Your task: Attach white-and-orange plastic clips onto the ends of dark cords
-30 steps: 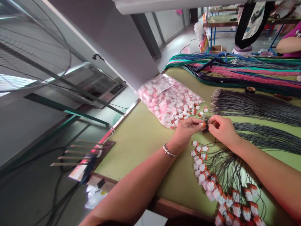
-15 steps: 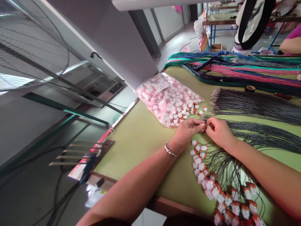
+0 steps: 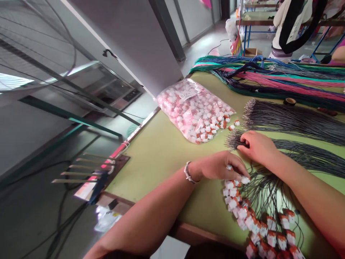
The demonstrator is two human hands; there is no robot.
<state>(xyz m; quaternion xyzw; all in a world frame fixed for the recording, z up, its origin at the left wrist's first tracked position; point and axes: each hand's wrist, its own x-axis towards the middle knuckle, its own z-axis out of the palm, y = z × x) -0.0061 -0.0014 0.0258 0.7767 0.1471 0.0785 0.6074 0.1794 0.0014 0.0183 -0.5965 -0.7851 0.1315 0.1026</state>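
My left hand (image 3: pixel 225 166) pinches a white and orange connector (image 3: pixel 245 179) above the top of a curved pile of wired connectors (image 3: pixel 242 212). Beyond it, my right hand (image 3: pixel 256 145) rests on the tips of a bundle of dark wires (image 3: pixel 302 153), its thumb and index finger curled towards each other; whether a wire is between them is too small to tell. A clear bag of connectors (image 3: pixel 191 108) lies behind my hands, with a few loose connectors (image 3: pixel 234 125) at its right corner.
A second dark wire bundle (image 3: pixel 293 118) lies farther back, beside a tape roll (image 3: pixel 289 101). Coloured cables (image 3: pixel 269 77) cross the table's far side. A pronged metal rack (image 3: pixel 107 171) is fixed at the left edge of the table (image 3: pixel 145 158).
My left hand has moved nearer, down to the connector pile, with a connector. My right hand has parted from it and moved slightly right, onto the wire tips. The view has shifted slightly.
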